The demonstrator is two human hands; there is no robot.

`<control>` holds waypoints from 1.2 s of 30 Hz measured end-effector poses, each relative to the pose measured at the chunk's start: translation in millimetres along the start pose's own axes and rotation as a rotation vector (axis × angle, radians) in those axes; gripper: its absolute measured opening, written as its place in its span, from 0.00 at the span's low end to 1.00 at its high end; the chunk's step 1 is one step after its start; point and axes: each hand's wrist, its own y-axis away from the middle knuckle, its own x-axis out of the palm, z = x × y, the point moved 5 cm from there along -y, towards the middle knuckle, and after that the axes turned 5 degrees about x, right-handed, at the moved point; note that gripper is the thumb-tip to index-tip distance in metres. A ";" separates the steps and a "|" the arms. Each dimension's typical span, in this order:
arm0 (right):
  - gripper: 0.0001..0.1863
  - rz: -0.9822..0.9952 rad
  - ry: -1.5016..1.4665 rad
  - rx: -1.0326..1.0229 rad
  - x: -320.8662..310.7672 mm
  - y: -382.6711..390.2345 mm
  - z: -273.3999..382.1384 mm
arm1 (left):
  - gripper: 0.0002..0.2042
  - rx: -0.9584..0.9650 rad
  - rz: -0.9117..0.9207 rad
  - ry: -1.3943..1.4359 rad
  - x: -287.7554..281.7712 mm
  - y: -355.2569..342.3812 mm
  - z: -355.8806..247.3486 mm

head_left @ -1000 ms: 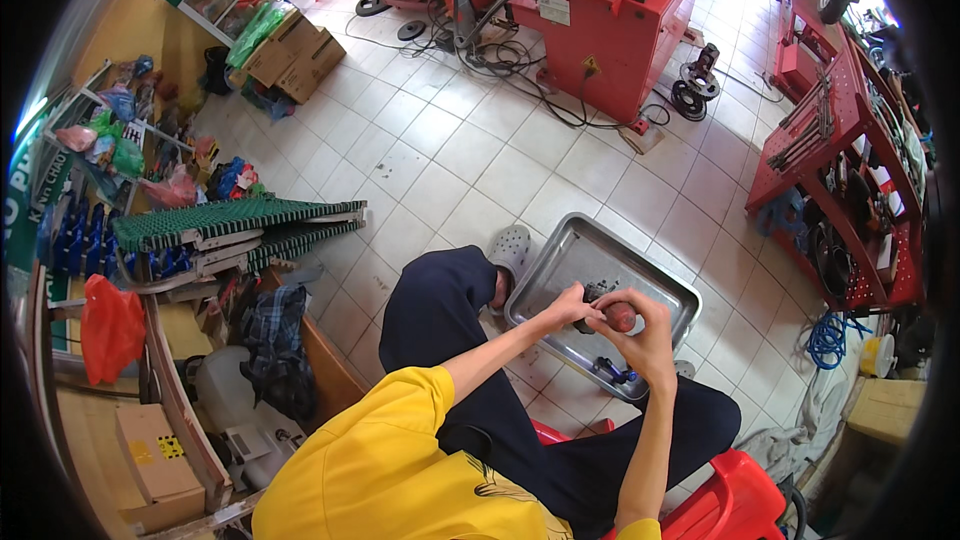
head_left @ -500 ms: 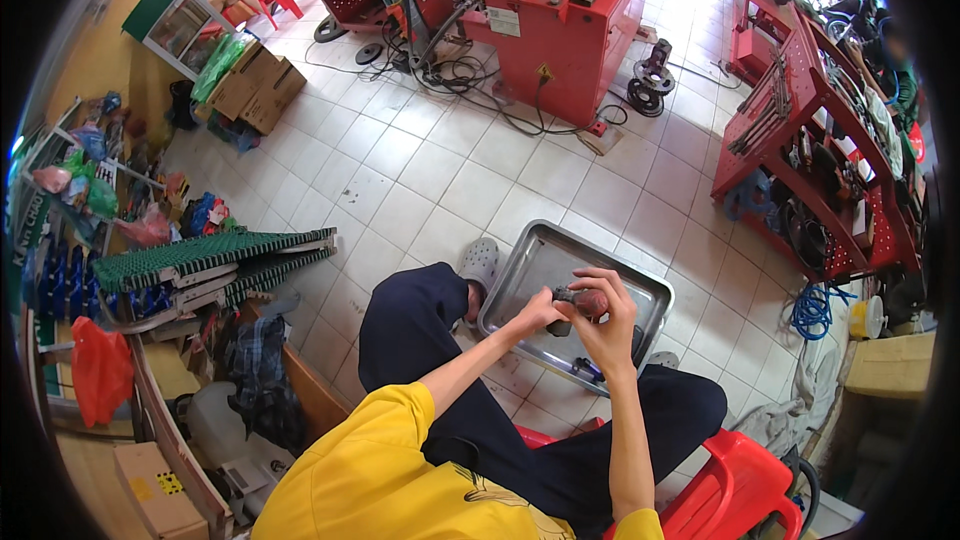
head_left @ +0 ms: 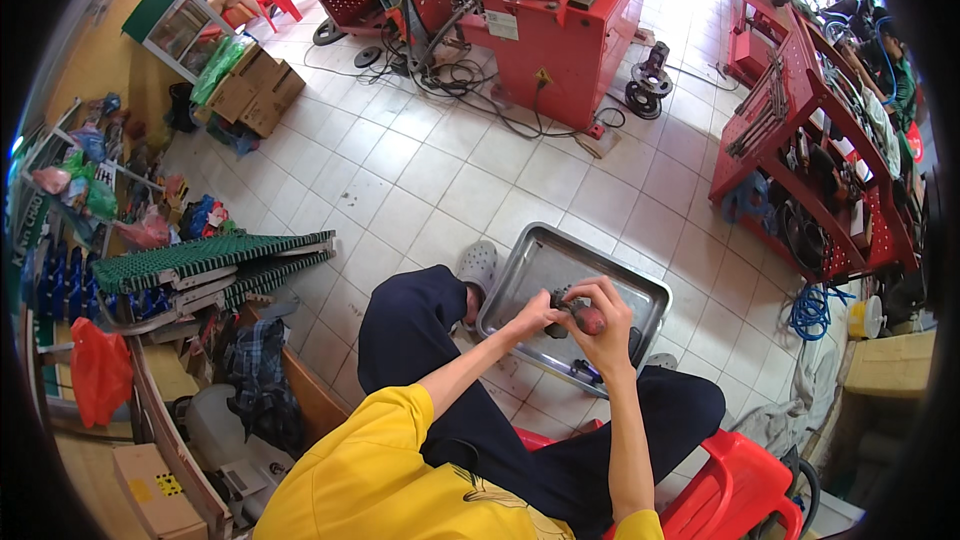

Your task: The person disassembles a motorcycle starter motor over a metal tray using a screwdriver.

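Note:
Above a shallow metal tray between my feet, both hands meet at chest-to-knee height. My left hand is closed on a small dark grey part, mostly hidden by the fingers. Curled around a tool-like thing with a reddish rounded end is my right hand. Its other end runs toward the dark part and appears to touch it; the fingers cover the join. A small dark item with a bluish piece lies in the tray's near right side.
A folded green-webbed lounger lies at left. Ahead stands a red machine with cables on the tiled floor. At right are a red tool rack and a coiled blue hose. A red plastic chair is beside me.
My right hand has turned slightly, and the reddish end has swung down and a little toward me. The left hand keeps its hold, almost in the same place.

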 end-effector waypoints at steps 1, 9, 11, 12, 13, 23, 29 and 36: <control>0.17 0.008 -0.025 -0.009 -2.0 -0.5 -0.8 | 0.36 0.025 0.033 0.058 2.1 -2.0 -4.1; 0.20 0.316 -0.259 0.213 -16.2 3.2 -20.8 | 0.26 0.107 0.026 0.188 16.7 1.5 -17.6; 0.20 0.302 -0.226 0.173 -15.4 2.6 -27.0 | 0.22 0.115 0.074 0.244 15.4 -3.4 -22.0; 0.19 0.236 -0.140 0.166 -18.9 -0.2 -26.4 | 0.20 0.143 0.087 0.270 18.9 -5.1 -30.5; 0.18 0.180 -0.052 0.170 -24.2 0.4 -26.7 | 0.19 0.200 0.060 0.293 24.4 -0.8 -45.8; 0.17 0.181 -0.147 0.241 -28.2 -4.3 -29.6 | 0.37 -0.129 -0.018 -0.018 2.4 12.9 -49.7; 0.17 0.197 -0.126 0.090 -27.4 2.8 -27.1 | 0.37 -0.133 -0.002 0.031 0.4 17.2 -57.0; 0.17 0.090 0.110 0.011 -18.0 4.1 -21.6 | 0.37 -0.145 -0.053 -0.057 -1.6 17.1 -56.2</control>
